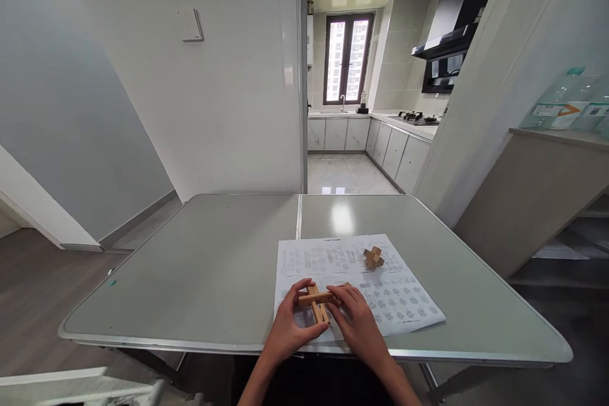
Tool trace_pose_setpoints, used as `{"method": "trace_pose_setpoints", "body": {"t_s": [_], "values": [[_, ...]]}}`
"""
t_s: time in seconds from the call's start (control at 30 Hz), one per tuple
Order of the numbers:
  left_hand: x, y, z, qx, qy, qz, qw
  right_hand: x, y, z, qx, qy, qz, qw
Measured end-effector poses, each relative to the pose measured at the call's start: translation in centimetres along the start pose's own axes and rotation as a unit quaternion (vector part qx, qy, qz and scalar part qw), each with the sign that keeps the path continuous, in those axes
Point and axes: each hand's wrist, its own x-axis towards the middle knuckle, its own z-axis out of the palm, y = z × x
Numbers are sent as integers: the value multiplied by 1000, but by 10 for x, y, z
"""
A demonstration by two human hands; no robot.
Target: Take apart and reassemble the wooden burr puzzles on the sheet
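Observation:
Two wooden puzzle sticks cross each other between my hands, above the near part of a printed sheet. My left hand [294, 322] is closed on the lengthwise puzzle stick [320, 312], thumb at its near end and a finger at its far end; dark marks show on its face. Lying across it is the other puzzle stick [314, 298], its right end pinched by my right hand [356, 317]. Farther back on the sheet sits an assembled wooden burr puzzle [373, 257], apart from both hands.
The white sheet [404, 304] carries rows of small printed diagrams and lies on a grey-green folding table [214, 279] with a metal rim. A small teal bit [112, 282] lies near the table's left edge. Plastic bottles [556, 101] stand on a cabinet at the right.

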Motion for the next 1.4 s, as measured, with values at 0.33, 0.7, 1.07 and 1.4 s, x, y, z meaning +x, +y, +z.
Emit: {"method": "trace_pose_setpoints", "body": {"t_s": [0.33,0.7,1.07,1.4], "values": [[0,0,0,-5,-20,-1,1000,0,4,0,0,4,-9,1000],[-1,2,0,5,-26,-7,1000,-3,7,1,21,-2,16,1000],[-2,4,-1,5,-44,1,999,-3,-2,-6,83,-37,66,994],[-4,0,-3,-19,-61,15,998,-4,-7,-7,53,16,45,997]]}}
